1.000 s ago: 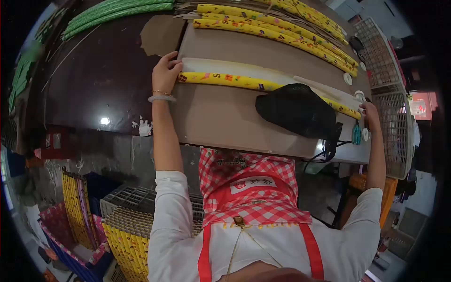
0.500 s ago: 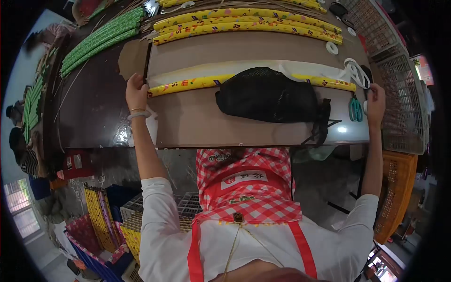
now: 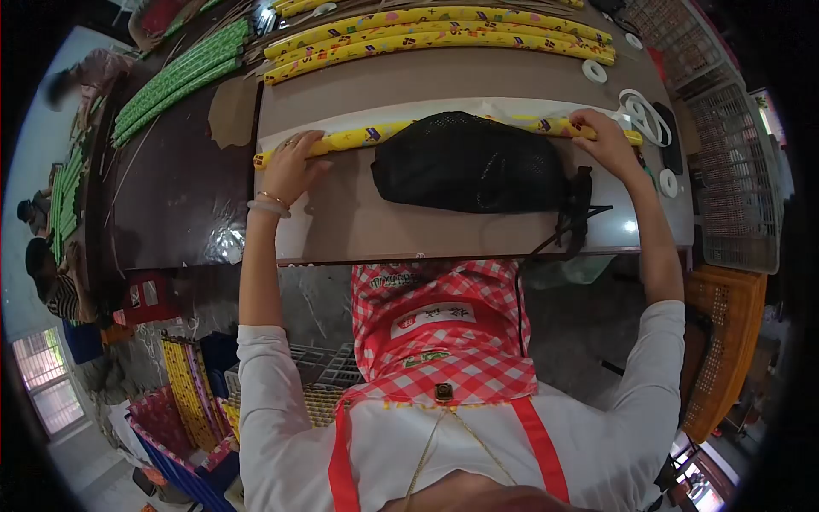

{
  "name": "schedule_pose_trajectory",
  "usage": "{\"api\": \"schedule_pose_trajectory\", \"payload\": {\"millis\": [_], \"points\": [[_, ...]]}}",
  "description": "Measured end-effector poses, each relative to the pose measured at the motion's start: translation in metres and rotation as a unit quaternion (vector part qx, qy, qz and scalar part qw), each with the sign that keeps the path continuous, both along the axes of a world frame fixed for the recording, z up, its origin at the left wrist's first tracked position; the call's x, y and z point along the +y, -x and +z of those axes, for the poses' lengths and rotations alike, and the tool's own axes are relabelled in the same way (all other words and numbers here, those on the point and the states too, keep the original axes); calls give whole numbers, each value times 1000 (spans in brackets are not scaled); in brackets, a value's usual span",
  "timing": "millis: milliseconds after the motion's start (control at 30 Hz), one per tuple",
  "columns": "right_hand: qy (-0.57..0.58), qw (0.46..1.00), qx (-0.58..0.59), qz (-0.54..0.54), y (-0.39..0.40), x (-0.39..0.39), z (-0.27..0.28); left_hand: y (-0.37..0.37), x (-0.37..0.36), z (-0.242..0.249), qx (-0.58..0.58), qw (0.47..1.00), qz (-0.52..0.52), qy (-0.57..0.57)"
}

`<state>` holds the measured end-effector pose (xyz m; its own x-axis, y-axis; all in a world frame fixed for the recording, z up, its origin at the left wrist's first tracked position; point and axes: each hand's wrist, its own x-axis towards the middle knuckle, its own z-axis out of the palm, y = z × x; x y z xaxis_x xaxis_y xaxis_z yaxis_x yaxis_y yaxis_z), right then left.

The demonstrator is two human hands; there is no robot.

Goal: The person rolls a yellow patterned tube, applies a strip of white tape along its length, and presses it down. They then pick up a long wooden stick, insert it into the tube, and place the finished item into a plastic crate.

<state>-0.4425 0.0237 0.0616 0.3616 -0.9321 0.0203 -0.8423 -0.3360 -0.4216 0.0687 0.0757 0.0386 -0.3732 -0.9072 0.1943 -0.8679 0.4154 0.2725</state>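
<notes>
A partly rolled sheet of yellow patterned wrapping paper stretches across the table, its white unrolled part lying behind the roll. My left hand lies on the roll near its left end, with fingers over it and thumb spread away. Near the other end, my right hand has its fingers curled over the roll and its thumb on the near side. Between my hands a black mesh bag hides the middle of the roll. Teal-handled scissors are mostly hidden behind my right forearm.
Finished yellow rolls lie along the back, and green rolls at the left. White tape rolls and a white loop are at the right. Plastic crates flank the table. Other people work at the far left.
Both hands have moved inward from the roll's ends and onto it. The left hand now lies over the roll; the right has come left and curled around it. The roll has shifted slightly away from me.
</notes>
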Motion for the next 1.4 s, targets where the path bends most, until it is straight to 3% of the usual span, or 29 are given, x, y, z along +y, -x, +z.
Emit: {"api": "schedule_pose_trajectory", "payload": {"millis": [100,300,500,733,867,967,1167,1267,1400], "points": [[-13,998,-57,-13,-1,-4,-7,2,-6,-4,-3,999,32,-40],[28,1000,-4,-14,8,5,-6,19,0,-7,-8,998,61,2],[27,998,-49,-32,15,9,-7,33,1,-14,2,996,55,72],[55,998,-18,-38,15,9,-13,36,4,-12,-13,996,63,67],[57,998,18,-33,17,13,-12,34,5,-9,7,994,9,106],[165,986,-10,-6,22,17,-15,37,8,-11,-15,994,33,104],[124,971,-83,-186,53,-24,-5,32,8,-13,-50,993,29,107],[133,957,-141,-218,82,-40,-10,35,12,-10,-39,993,35,103],[127,960,-132,-213,84,-47,-10,34,17,-3,-43,992,46,106]]}}
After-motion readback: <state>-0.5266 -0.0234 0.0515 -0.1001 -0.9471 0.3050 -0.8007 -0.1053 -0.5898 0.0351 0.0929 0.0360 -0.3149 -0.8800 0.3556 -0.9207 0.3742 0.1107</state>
